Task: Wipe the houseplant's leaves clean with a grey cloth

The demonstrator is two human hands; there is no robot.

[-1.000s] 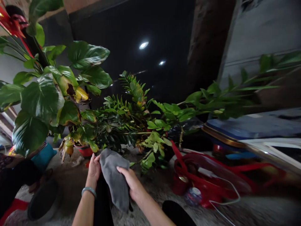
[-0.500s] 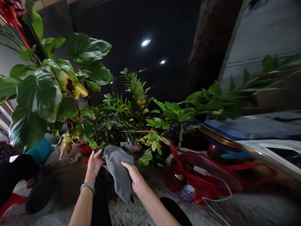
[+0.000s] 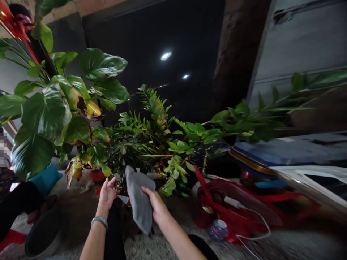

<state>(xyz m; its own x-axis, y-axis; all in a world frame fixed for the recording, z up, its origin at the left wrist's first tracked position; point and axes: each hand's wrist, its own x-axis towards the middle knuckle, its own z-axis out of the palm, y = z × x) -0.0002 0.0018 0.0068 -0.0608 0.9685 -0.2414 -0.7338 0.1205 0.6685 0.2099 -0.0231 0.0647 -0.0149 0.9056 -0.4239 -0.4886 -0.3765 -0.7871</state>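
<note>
My right hand [image 3: 157, 204] grips a grey cloth [image 3: 141, 202] by its right side, thumb on top. The cloth hangs limp, its lower end near the ground. Left of it, my left hand [image 3: 108, 195] is turned palm up with fingers apart and slightly bent, holding nothing; a bracelet [image 3: 99, 222] circles that wrist. A gap lies between this hand and the cloth. Just beyond both hands grow dense green potted plants [image 3: 146, 141]. A small white and red thing shows partly behind the cloth, too hidden to name.
A large-leaved plant [image 3: 46, 112] with yellowed leaves rises at left, near a red pot [image 3: 95, 174]. A dark bucket [image 3: 43, 233] and another person's leg [image 3: 20, 202] are at lower left. At right lie a red bag [image 3: 241, 206], a plastic bottle [image 3: 218, 230] and a white cable [image 3: 267, 222].
The cloth has shifted slightly right, away from my left hand, widening the gap between them. The view has tilted up a little. My right hand keeps its grip.
</note>
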